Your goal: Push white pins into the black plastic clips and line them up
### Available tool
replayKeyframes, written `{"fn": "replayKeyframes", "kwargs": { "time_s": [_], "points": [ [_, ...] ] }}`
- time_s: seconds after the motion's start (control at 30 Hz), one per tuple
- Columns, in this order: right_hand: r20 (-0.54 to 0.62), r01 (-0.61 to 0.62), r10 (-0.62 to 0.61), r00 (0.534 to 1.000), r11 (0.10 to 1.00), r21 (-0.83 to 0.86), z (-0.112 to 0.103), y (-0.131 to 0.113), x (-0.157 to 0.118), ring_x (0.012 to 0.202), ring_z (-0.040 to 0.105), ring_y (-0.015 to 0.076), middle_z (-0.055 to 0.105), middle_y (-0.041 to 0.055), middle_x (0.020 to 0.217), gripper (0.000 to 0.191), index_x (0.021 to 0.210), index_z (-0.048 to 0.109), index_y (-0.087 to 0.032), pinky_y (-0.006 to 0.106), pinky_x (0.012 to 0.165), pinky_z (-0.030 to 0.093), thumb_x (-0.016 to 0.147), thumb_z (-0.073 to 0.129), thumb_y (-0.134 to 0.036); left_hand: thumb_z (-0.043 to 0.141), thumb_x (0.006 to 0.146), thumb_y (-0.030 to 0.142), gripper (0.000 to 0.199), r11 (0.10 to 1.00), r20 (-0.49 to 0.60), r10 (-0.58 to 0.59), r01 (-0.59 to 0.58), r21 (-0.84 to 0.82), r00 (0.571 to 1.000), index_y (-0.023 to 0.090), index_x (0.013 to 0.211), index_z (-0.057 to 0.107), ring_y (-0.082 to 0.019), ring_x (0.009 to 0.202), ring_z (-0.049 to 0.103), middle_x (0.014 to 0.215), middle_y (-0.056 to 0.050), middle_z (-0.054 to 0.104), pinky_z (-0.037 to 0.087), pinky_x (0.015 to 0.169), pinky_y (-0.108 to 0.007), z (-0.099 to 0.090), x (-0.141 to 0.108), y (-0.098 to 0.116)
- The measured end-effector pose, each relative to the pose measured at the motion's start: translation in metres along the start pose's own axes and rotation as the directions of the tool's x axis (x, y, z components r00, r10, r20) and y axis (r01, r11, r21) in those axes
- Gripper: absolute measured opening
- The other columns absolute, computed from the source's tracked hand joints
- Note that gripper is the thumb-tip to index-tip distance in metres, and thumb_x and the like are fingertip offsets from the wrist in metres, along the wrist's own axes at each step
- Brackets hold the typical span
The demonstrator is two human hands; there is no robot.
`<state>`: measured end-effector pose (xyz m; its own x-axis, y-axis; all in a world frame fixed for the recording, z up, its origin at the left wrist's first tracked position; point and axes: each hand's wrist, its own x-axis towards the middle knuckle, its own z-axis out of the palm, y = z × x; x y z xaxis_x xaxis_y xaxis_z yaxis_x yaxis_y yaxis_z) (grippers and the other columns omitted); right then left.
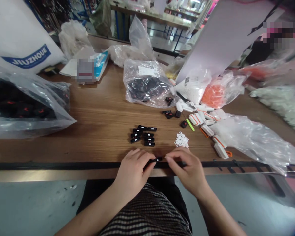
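The brown wood-grained table (95,108) spanned the view, with a big clear plastic bag of black parts (27,109) on its left side and a smaller clear labelled bag of black parts (147,85) toward the back. The left hand (132,167) lay at the front edge, thumb and fingers closed narrowly on a slim black oblong block (157,159). The right hand (193,168) was just beside it, thumb and forefinger almost together near the block's free end; whether a tiny piece sat between those tips was too small to tell.

Beyond the left hand stood a loose cluster of similar black blocks (149,144), most showing a pair of white dots, and just beyond the right hand lay a small heap of tiny white plastic bits (182,140). Smallest of all, at least one white dot showed on the held block.

The step in hand looked like fine fingertip work on that block, with the left hand steadying it. A close move there seemed to call for a firm left pinch, a light right touch and careful lining up, since such small bits could easily slip or roll.
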<state>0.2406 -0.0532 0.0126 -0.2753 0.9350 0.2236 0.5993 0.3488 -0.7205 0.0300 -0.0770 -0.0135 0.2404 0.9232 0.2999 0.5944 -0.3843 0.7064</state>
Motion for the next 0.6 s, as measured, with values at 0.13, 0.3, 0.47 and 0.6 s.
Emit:
{"fn": "replayKeyframes", "kwargs": {
  "time_s": [0.13, 0.3, 0.47, 0.6],
  "points": [
    [0.145, 0.073, -0.068, 0.987, 0.997, -0.024, 0.015, -0.015, 0.005, 0.079, 0.061, 0.0169, 0.067, -0.0007, 0.082, 0.011, 0.084, 0.067, -0.023, 0.038, 0.085, 0.04, 0.093, 0.061, -0.022, 0.063, 0.092, 0.017, 0.005, 1.0, 0.013, -0.015, 0.014, 0.018, 1.0, 0.021, 0.095, 0.063, -0.023, 0.082, 0.059, 0.086, -0.001, 0.067, 0.047, 0.076, -0.04, 0.0, 0.0, 0.001],
    [0.184, 0.114, -0.1, 0.978, 0.991, -0.067, 0.015, -0.015, 0.012, 0.078, 0.059, 0.0161, 0.066, -0.001, 0.08, 0.012, 0.081, 0.065, -0.021, 0.038, 0.085, 0.036, 0.093, 0.06, -0.019, 0.063, 0.091, 0.017, 0.005, 1.0, 0.018, -0.017, 0.017, 0.022, 1.0, 0.02, 0.095, 0.063, -0.023, 0.082, 0.059, 0.085, -0.002, 0.067, 0.047, 0.077, -0.04, 0.0, -0.001, 0.001],
    [0.232, 0.196, -0.158, 0.96, 0.969, -0.152, 0.011, -0.024, 0.015, 0.077, 0.057, 0.0166, 0.064, 0.0001, 0.078, 0.012, 0.08, 0.064, -0.019, 0.037, 0.081, 0.037, 0.091, 0.061, -0.015, 0.063, 0.091, 0.015, 0.006, 0.999, 0.029, -0.027, 0.026, 0.021, 0.999, 0.02, 0.094, 0.063, -0.023, 0.082, 0.059, 0.085, -0.002, 0.066, 0.047, 0.078, -0.04, -0.001, 0.0, 0.002],
    [0.297, 0.246, -0.175, 0.939, 0.944, -0.219, 0.008, -0.03, 0.019, 0.079, 0.057, 0.0174, 0.065, 0.0015, 0.079, 0.014, 0.082, 0.066, -0.018, 0.037, 0.081, 0.037, 0.094, 0.058, -0.017, 0.064, 0.091, 0.017, 0.004, 0.999, 0.037, -0.034, 0.034, 0.021, 0.999, 0.02, 0.093, 0.062, -0.022, 0.083, 0.059, 0.087, -0.001, 0.066, 0.047, 0.078, -0.039, 0.0, 0.0, 0.002]
  ]
}}
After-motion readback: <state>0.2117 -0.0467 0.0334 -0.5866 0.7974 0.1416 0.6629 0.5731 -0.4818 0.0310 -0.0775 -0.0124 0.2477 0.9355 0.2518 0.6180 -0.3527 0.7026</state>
